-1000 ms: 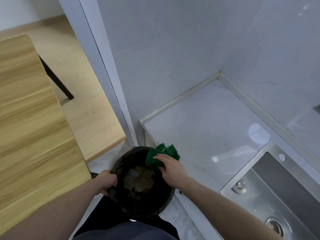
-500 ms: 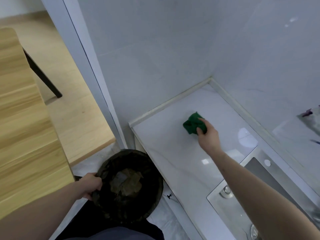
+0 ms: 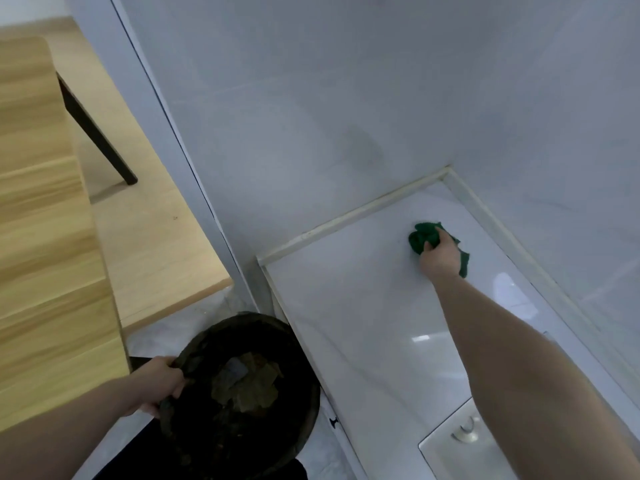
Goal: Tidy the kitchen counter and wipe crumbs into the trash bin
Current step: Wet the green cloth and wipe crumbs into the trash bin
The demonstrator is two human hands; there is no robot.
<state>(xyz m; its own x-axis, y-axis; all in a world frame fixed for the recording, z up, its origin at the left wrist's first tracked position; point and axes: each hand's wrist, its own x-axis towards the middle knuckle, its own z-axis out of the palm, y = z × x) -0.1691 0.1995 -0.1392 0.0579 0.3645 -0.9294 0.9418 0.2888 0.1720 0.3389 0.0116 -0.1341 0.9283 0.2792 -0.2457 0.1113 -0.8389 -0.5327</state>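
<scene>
The green cloth [image 3: 420,239] lies bunched on the white counter [image 3: 363,323], right of centre in the frame and near the back corner where the two walls meet. The right hand [image 3: 439,256] covers it, fingers curled round the wad and pressing it down onto the surface; a tail of cloth shows at the hand's right side. Starting that far back probably lets one stroke drag any crumbs forward along the whole counter toward its left edge. No crumbs can be made out on the counter; they may be too small to see.

At lower centre the black bin [image 3: 242,393] sits just beside and below that left edge, scraps of rubbish inside it. The left hand [image 3: 161,382] grips its near-left rim, fingers hooked over the edge, seemingly to hold the mouth steady under the counter's lip so that swept bits fall in.

At lower right a corner of the steel sink [image 3: 464,445] shows. A wooden table [image 3: 52,254] fills the left of the frame.
</scene>
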